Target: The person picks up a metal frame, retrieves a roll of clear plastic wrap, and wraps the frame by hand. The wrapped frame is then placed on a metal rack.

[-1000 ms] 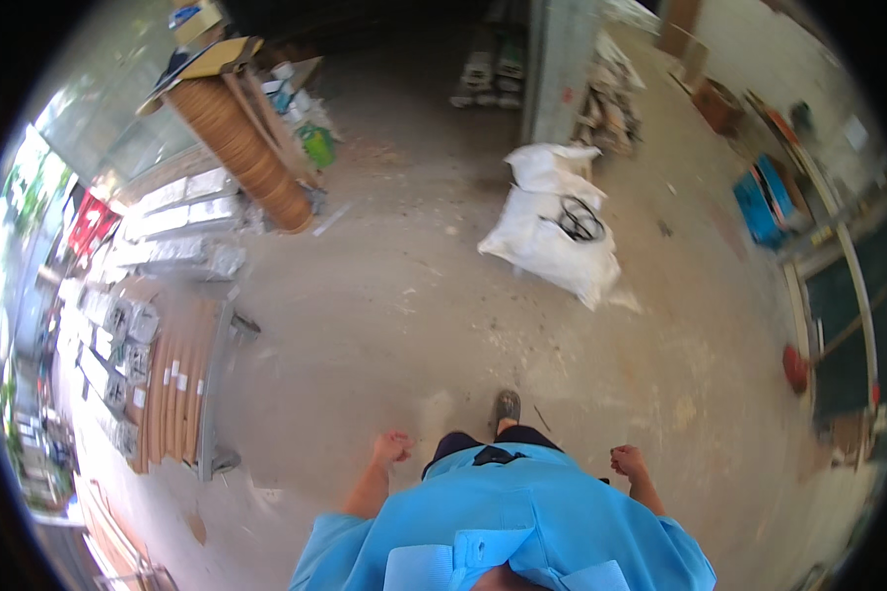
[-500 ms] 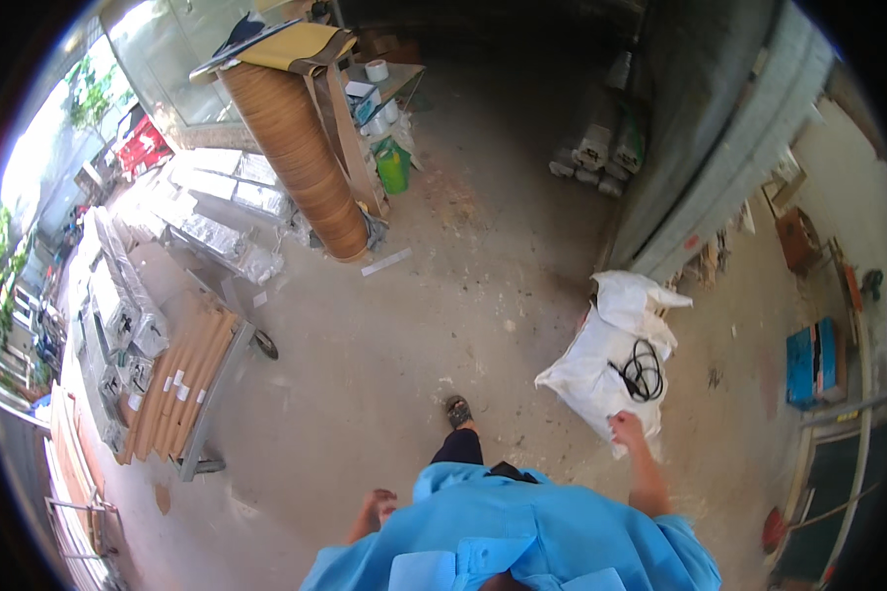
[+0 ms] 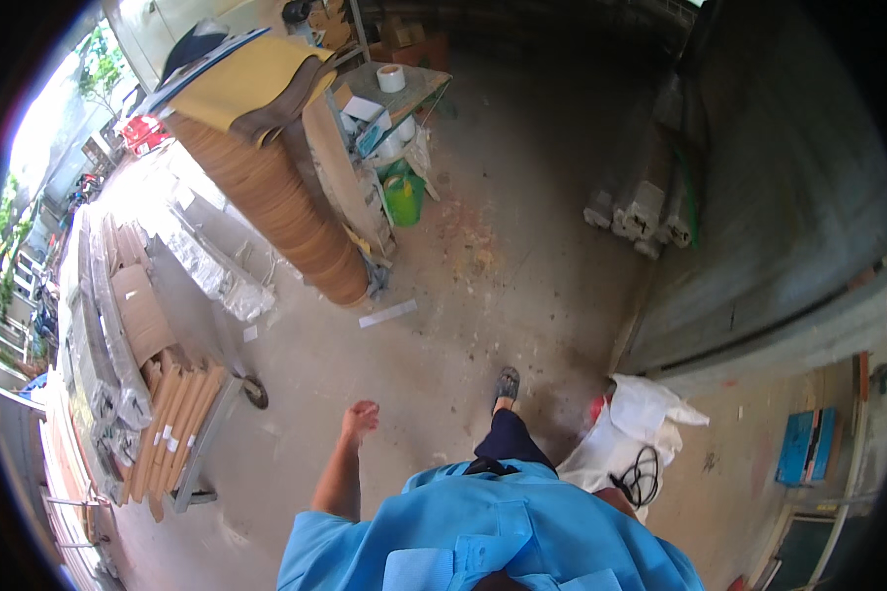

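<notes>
My left hand (image 3: pixel 362 419) swings out in front of my body over the concrete floor, empty, its fingers loosely bent and apart. Nearest to it is a metal cart (image 3: pixel 210 424) loaded with long brown cardboard-wrapped pieces (image 3: pixel 172 433). My right hand is hidden; only a bit of my right forearm (image 3: pixel 616 500) shows beside my blue shirt. Close to that arm lie white sacks (image 3: pixel 650 409) with a coiled black cable (image 3: pixel 642 480) on top. One foot in a dark shoe (image 3: pixel 506 389) is stepped forward.
A tall wood-patterned column (image 3: pixel 276 212) stands ahead on the left, with a green bucket (image 3: pixel 402 197) beside a cluttered table (image 3: pixel 414 91). Plastic-wrapped bundles (image 3: pixel 207 246) lie at left. A grey panel wall (image 3: pixel 769 227) and wrapped lengths (image 3: pixel 646 202) are at right; further right sits a blue box (image 3: pixel 803 446).
I have walked forward, so the column and table look closer. My left hand has swung forward and up; my right hand has swung back out of sight. The sacks now sit partly behind my body.
</notes>
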`<state>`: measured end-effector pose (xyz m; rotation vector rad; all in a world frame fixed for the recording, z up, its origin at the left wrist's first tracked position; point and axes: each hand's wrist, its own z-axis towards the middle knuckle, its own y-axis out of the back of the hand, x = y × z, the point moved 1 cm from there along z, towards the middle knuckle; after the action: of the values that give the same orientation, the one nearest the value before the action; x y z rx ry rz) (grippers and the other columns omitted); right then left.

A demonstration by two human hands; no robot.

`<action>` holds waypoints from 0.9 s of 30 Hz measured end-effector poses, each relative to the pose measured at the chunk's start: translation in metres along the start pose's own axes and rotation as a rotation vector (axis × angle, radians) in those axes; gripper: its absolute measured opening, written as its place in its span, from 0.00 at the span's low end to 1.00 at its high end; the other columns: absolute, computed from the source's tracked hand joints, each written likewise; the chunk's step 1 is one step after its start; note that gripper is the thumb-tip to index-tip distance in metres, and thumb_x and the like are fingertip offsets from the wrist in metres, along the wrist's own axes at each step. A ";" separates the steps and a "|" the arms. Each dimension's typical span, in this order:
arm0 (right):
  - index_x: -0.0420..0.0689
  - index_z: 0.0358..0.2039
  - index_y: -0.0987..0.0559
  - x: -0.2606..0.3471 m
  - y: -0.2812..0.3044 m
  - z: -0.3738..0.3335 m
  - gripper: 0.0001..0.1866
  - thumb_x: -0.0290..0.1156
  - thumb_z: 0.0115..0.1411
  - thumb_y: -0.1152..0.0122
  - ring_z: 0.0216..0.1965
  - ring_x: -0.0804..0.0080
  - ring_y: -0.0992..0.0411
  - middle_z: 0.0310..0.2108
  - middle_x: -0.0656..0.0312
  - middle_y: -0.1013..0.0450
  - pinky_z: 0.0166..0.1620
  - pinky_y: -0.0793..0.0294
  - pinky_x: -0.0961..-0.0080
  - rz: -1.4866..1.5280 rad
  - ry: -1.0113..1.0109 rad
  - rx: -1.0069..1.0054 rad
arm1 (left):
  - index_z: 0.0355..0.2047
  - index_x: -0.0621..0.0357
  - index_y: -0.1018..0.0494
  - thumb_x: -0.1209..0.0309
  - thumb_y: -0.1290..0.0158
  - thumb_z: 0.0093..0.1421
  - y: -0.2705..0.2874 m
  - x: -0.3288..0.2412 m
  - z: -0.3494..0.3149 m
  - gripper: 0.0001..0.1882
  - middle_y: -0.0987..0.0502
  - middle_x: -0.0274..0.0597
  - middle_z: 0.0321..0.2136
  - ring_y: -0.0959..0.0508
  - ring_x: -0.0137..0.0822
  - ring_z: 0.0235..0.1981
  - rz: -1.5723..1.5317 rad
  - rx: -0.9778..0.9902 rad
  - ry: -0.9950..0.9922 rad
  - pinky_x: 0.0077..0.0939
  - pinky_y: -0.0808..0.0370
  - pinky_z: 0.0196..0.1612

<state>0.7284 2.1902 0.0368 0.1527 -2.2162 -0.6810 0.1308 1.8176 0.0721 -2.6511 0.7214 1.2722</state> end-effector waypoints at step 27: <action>0.45 0.41 0.23 0.844 0.373 0.898 0.10 0.31 0.58 0.42 0.29 0.80 0.30 0.30 0.69 0.27 0.34 0.29 0.81 -0.023 0.444 0.108 | 0.47 0.57 0.29 0.66 0.47 0.60 -0.048 -0.374 0.333 0.16 0.23 0.37 0.34 0.21 0.31 0.30 -0.417 -0.334 -0.053 0.23 0.25 0.32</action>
<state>-0.4563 2.6163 0.3060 0.3495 -1.8242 -0.4835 -0.2817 2.0968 0.1380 -2.7911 -0.0667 1.4254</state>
